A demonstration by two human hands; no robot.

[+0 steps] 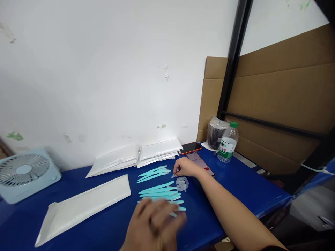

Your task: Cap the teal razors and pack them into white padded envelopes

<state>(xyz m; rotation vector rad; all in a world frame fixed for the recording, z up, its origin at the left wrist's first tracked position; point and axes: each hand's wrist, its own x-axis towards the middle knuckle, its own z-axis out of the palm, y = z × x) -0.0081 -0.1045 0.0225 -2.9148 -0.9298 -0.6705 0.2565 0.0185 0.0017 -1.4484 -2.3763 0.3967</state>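
Several turquoise eyebrow razors (158,191) lie side by side on the blue table, and a smaller group of razors (153,173) lies behind them. Beside their right ends is a small pile of clear plastic caps (181,184). My right hand (183,167) is just behind that pile, its fingers pinched on what looks like one clear cap (173,175). In front of the razors, my left hand (154,221) is raised and smeared by motion. It hides part of the nearest razors, and whether it holds anything does not show.
A white padded packet (86,205) lies at left, and stacked white packets (159,150) lean by the wall. A light blue fan (26,174) stands far left. Two phones (192,147), a water bottle (227,144) and a bagged roll (216,132) are at right.
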